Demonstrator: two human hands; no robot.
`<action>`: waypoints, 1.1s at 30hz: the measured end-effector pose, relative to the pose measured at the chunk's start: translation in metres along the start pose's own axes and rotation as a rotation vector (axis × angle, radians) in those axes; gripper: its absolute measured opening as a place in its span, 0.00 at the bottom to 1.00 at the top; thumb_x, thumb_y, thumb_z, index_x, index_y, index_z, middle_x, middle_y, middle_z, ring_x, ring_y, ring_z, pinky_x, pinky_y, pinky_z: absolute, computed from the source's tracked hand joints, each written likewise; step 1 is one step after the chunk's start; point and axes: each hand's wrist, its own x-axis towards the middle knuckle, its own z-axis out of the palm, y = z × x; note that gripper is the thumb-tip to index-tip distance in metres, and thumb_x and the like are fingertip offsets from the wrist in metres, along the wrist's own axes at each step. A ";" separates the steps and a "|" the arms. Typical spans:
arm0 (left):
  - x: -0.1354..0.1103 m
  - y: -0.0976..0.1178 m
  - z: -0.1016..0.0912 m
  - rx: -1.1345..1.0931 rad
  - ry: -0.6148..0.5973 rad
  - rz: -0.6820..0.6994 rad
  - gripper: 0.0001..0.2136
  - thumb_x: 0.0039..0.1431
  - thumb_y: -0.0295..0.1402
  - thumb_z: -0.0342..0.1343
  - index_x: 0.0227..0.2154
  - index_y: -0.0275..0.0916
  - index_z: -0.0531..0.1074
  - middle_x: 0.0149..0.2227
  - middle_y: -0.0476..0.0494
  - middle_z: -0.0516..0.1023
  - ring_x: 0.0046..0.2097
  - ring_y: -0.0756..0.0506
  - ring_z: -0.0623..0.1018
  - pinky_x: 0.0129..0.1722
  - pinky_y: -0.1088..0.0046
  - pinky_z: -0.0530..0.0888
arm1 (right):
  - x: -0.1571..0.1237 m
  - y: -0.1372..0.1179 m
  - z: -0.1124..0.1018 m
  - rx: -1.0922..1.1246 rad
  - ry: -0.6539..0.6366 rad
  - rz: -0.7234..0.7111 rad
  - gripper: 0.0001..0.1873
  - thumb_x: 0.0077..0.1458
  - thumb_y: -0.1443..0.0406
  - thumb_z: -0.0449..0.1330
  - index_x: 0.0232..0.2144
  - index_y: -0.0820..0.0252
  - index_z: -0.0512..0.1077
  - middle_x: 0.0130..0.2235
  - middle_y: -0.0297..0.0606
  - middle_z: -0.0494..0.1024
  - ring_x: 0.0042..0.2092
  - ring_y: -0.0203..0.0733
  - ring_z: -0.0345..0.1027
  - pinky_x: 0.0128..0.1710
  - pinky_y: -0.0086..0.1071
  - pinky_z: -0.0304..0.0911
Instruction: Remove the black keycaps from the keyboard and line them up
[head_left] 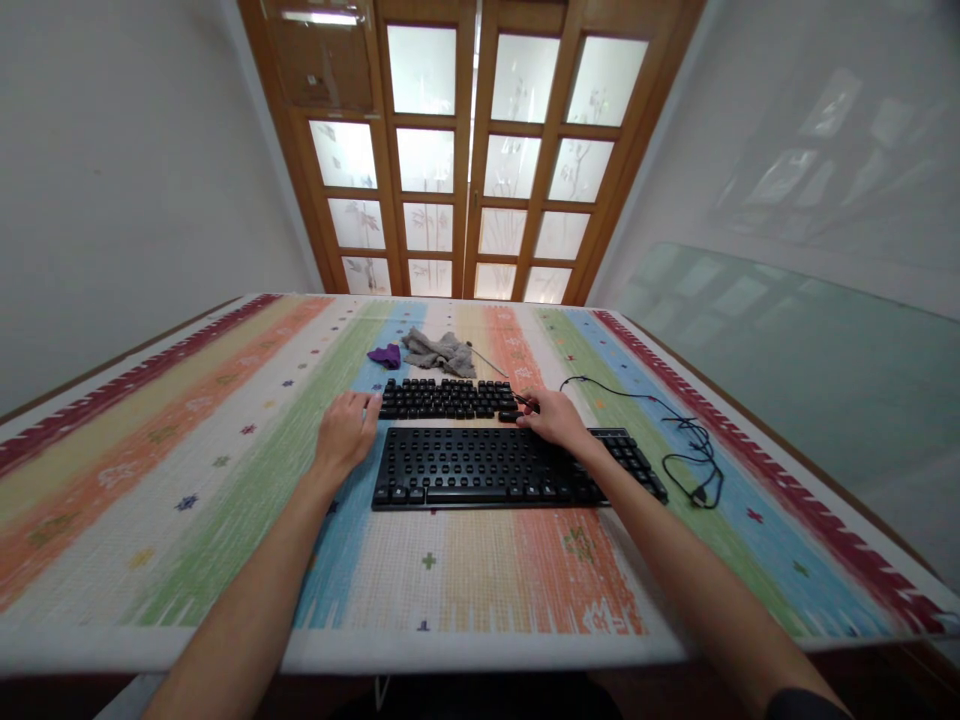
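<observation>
A black keyboard (480,465) lies on the table, with bare key stems over most of its main block. Keys remain along its bottom row and at its right end. Just beyond it, loose black keycaps (446,400) stand close together in rows. My left hand (349,430) rests at the left end of these rows, fingers stretched forward and nothing visible in them. At the right end, my right hand (553,415) pinches a thin dark object (527,402) beside a wider keycap (511,416). Its kind cannot be made out, and the wrist hides part of the keyboard.
Behind the keycaps lie a crumpled grey cloth (441,352) and a small purple cloth (385,356). A thin grey stick-like item (489,360) is near them. The black cable (694,450) coils at the right. A striped tablecloth (247,480) covers the table.
</observation>
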 end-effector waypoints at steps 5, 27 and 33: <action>0.001 0.001 -0.001 0.024 -0.028 -0.005 0.26 0.69 0.42 0.32 0.36 0.35 0.75 0.38 0.33 0.78 0.44 0.36 0.76 0.49 0.57 0.71 | 0.000 -0.001 0.001 0.033 0.021 0.016 0.16 0.47 0.64 0.69 0.41 0.57 0.77 0.38 0.37 0.83 0.42 0.47 0.75 0.37 0.32 0.62; 0.000 -0.001 0.001 0.056 -0.063 0.005 0.26 0.70 0.44 0.32 0.37 0.36 0.75 0.39 0.36 0.79 0.43 0.38 0.76 0.46 0.60 0.71 | 0.004 -0.003 0.007 0.057 0.060 0.015 0.14 0.46 0.64 0.69 0.38 0.57 0.76 0.36 0.36 0.82 0.40 0.44 0.74 0.36 0.31 0.62; -0.001 -0.002 0.004 0.054 -0.044 0.009 0.25 0.69 0.43 0.33 0.37 0.37 0.75 0.38 0.36 0.79 0.43 0.38 0.76 0.46 0.61 0.71 | 0.005 -0.003 0.008 0.058 0.060 0.013 0.14 0.46 0.64 0.69 0.38 0.57 0.76 0.35 0.35 0.81 0.39 0.43 0.74 0.35 0.31 0.62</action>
